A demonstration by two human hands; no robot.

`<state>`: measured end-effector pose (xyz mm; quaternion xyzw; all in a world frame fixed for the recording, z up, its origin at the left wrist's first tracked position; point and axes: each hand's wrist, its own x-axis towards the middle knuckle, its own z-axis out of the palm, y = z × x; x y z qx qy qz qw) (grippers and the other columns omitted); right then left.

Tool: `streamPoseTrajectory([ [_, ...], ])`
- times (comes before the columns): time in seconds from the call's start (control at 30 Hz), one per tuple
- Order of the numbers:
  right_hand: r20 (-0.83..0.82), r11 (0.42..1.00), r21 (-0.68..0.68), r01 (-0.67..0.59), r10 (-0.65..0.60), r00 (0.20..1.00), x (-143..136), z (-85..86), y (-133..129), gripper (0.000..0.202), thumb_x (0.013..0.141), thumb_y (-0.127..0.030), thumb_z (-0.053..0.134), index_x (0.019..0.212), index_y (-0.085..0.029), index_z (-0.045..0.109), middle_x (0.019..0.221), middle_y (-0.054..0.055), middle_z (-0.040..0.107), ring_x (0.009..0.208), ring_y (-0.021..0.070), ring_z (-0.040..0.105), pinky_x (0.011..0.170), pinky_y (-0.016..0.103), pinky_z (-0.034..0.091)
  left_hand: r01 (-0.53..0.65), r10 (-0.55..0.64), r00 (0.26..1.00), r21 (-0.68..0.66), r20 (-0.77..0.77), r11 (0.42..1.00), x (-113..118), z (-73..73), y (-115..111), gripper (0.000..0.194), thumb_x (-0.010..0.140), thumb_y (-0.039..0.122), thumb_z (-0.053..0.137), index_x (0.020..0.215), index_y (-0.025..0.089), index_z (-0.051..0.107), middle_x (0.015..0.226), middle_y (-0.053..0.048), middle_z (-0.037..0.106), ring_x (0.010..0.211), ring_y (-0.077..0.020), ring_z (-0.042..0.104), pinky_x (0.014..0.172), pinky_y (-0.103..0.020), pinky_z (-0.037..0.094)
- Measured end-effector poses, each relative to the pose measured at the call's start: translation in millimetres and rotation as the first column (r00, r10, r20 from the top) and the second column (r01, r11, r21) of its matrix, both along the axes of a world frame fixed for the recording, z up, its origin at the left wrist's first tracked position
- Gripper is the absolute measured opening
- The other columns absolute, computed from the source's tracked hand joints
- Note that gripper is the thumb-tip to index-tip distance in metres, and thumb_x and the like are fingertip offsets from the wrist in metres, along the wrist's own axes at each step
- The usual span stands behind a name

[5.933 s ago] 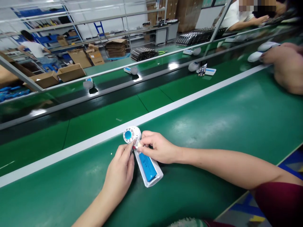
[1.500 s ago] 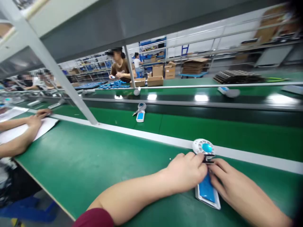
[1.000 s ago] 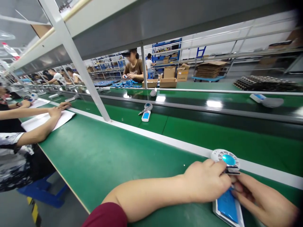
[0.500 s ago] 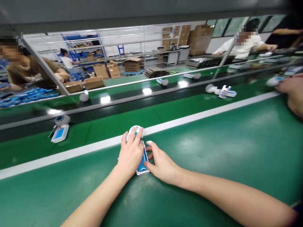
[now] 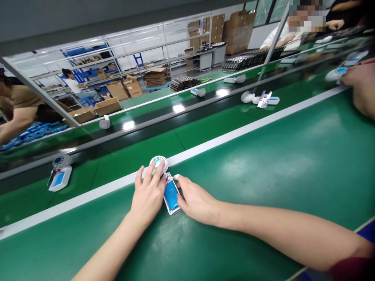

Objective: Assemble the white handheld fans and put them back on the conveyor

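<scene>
In the head view, an opened white handheld-fan casing (image 5: pixel 172 211) lies on the near green worktop, its round head reaching onto the white strip. A blue battery (image 5: pixel 171 194) sits in its handle, with small red wires above. My left hand (image 5: pixel 149 193) is at the casing's left side, fingers spread and fingertips over the round head, which they partly cover. My right hand (image 5: pixel 197 199) has its thumb and curled fingers against the handle's right edge; some of those fingertips are hidden.
Beyond the white strip (image 5: pixel 222 145), a green conveyor belt (image 5: pixel 140 152) carries more fan casings, one at left (image 5: pixel 61 178) and one at right (image 5: pixel 268 100). A co-worker's hand (image 5: pixel 359 86) is at the right edge. Across the line, people sit near cardboard boxes (image 5: pixel 108 106).
My left hand has shifted left off the battery, and its fingers are spread wider, uncovering more of the battery and wires. My right hand stays at the handle's edge. The view has tilted.
</scene>
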<state>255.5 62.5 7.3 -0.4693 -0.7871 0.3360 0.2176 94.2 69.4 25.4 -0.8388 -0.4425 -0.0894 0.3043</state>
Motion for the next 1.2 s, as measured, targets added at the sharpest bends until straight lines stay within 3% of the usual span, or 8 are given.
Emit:
streamPoseTrajectory([
  [0.2,0.039,1.000,0.024,0.001,-0.002,0.999,1.1,1.2,-0.1,0.022,0.076,-0.016,0.040,0.098,-0.014,0.043,0.091,0.009,0.054,0.073,0.0175,0.053,0.064,0.030,0.043,-0.019,0.023,0.999,-0.111,0.036,0.994,12.4,0.5,4.5,0.015,0.079,0.017,0.047,0.078,0.014,0.062,0.132,-0.010,0.041,0.120,-0.0327,0.036,0.097,-0.051,0.030],
  [0.43,0.000,0.999,0.041,-0.004,0.004,1.000,3.1,-2.9,7.5,0.029,0.074,-0.018,0.046,0.103,-0.020,0.047,0.094,0.004,0.049,0.065,0.0112,0.050,0.064,0.027,0.042,0.044,0.006,0.985,-0.284,0.175,0.958,-8.3,4.3,2.4,0.010,0.075,0.016,0.050,0.077,0.015,0.059,0.133,-0.015,0.036,0.122,-0.0343,0.030,0.093,-0.049,0.037],
  [0.7,-0.128,0.981,-0.007,-0.195,0.193,0.973,-7.1,-3.9,30.9,0.034,0.068,-0.016,0.060,0.101,-0.017,0.059,0.090,0.004,0.041,0.079,0.0139,0.046,0.075,0.028,0.042,0.250,-0.242,0.962,-0.054,0.125,0.967,-27.8,-7.4,3.0,0.007,0.077,0.021,0.052,0.078,0.019,0.058,0.131,-0.011,0.039,0.121,-0.0301,0.031,0.093,-0.048,0.037],
  [0.83,-0.157,0.974,0.002,-0.226,0.224,0.962,-26.1,-8.6,44.9,0.014,0.071,-0.021,0.062,0.083,-0.016,0.066,0.080,0.001,0.041,0.075,0.0132,0.045,0.072,0.028,0.041,0.170,-0.164,0.914,0.017,0.371,0.985,-28.5,-18.6,0.5,0.006,0.075,0.020,0.055,0.070,0.017,0.058,0.127,-0.012,0.040,0.116,-0.0294,0.035,0.090,-0.047,0.040],
  [0.97,-0.276,0.960,0.045,-0.278,0.279,0.920,-36.0,-15.9,51.0,0.011,0.078,-0.015,0.055,0.073,-0.016,0.065,0.074,0.000,0.042,0.073,0.0111,0.045,0.070,0.024,0.040,0.120,-0.063,0.848,-0.073,0.526,0.990,-31.9,-16.9,-0.7,0.015,0.076,0.019,0.054,0.062,0.014,0.056,0.127,-0.013,0.037,0.115,-0.0290,0.036,0.090,-0.046,0.039],
  [1.07,-0.322,0.956,0.064,-0.287,0.292,0.901,-34.0,-17.2,52.7,0.016,0.081,-0.018,0.053,0.069,-0.015,0.064,0.071,-0.001,0.042,0.073,0.0106,0.045,0.069,0.024,0.039,0.194,-0.052,0.795,-0.171,0.605,0.966,-40.6,-15.2,0.0,0.008,0.077,0.022,0.055,0.079,0.017,0.060,0.132,-0.012,0.029,0.112,-0.0248,0.041,0.087,-0.040,0.042],
  [1.13,-0.325,0.961,0.060,-0.271,0.275,0.905,-30.2,-14.0,54.1,0.020,0.083,-0.022,0.052,0.069,-0.014,0.064,0.071,-0.001,0.042,0.074,0.0108,0.045,0.070,0.024,0.038,0.235,-0.031,0.745,-0.219,0.666,0.947,-47.0,-15.8,0.5,0.031,0.080,0.021,0.050,0.111,0.023,0.050,0.132,-0.012,0.030,0.102,-0.0182,0.049,0.082,-0.034,0.046],
  [1.2,-0.313,0.964,0.046,-0.263,0.264,0.912,-26.0,-7.8,55.8,0.021,0.084,-0.023,0.050,0.072,-0.013,0.065,0.072,0.000,0.043,0.075,0.0109,0.045,0.071,0.024,0.038,0.203,0.061,0.704,-0.283,0.708,0.937,-50.9,-15.7,-0.2,0.047,0.083,0.019,0.044,0.128,0.024,0.031,0.119,-0.011,0.044,0.089,-0.0132,0.054,0.077,-0.029,0.048],
])
